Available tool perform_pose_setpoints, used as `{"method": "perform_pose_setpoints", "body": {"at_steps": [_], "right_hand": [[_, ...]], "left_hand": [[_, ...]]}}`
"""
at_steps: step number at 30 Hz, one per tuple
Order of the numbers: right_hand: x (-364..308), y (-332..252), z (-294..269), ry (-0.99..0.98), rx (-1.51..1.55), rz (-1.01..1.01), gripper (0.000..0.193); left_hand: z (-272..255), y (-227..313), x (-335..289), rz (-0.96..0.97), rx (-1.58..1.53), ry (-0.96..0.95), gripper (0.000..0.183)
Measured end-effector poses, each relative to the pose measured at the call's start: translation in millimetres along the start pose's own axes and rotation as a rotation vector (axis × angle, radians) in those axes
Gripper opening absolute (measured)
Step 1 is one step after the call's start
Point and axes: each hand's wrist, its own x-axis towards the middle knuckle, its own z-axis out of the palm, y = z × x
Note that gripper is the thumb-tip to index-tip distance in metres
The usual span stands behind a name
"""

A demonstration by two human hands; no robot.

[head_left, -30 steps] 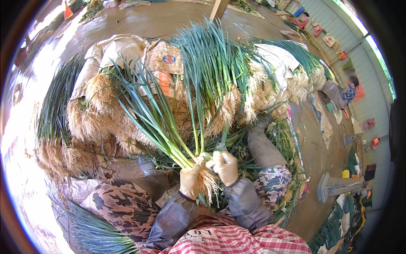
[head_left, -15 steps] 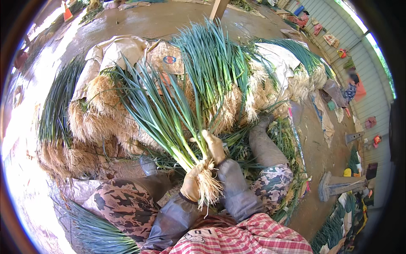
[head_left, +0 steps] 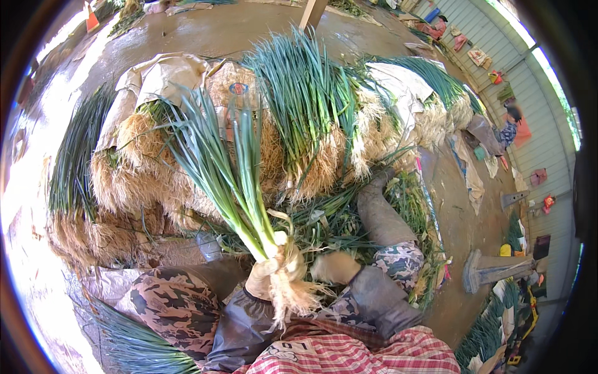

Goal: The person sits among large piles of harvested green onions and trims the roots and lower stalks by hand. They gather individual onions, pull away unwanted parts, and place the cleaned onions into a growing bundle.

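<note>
A bunch of green onions (head_left: 252, 218) stands tilted in front of me, its dark leaves up and away, its pale roots (head_left: 293, 290) hanging toward me. My left hand (head_left: 260, 277) is closed around the white stalks just above the roots. A limp, pale strip of leaf (head_left: 281, 216) sticks out from the bunch's right side. My right hand (head_left: 336, 268) is just right of the roots, apart from the bunch; motion blur hides its fingers and whether they hold anything. Grey sleeves cover both forearms.
Rooty green onions (head_left: 305, 106) are piled beyond my hands, partly under beige sacks (head_left: 168, 75). Loose leaves (head_left: 330, 212) lie between my legs. More green onions (head_left: 137, 330) lie at my lower left. A person (head_left: 507, 128) sits at far right, near a corrugated wall (head_left: 536, 112).
My right hand has left the bunch and moved down and right. The leaves on the right side have drawn closer to the rest; my left hand keeps its hold, slightly farther left.
</note>
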Motion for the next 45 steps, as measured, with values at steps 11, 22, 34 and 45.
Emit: {"method": "perform_pose_setpoints", "body": {"at_steps": [11,22,34,45], "right_hand": [[145.4,6.5,-198.1,0.489,0.242,0.545,0.039],[32.6,1.7,-87.6,0.779,1.410,-0.048,0.024],[12.7,35.2,-67.3,1.690,1.556,0.050,0.041],[83.9,16.8,-150.1,0.888,0.700,0.461,0.034]], "left_hand": [[-34.4,-11.5,2.5,0.062,0.154,0.545,0.033],[-53.4,-15.6,4.4,0.200,0.360,0.665,0.055],[-38.1,-20.5,10.5,0.127,0.375,0.458,0.046],[-43.0,-17.3,7.4,0.127,0.266,0.624,0.038]]}}
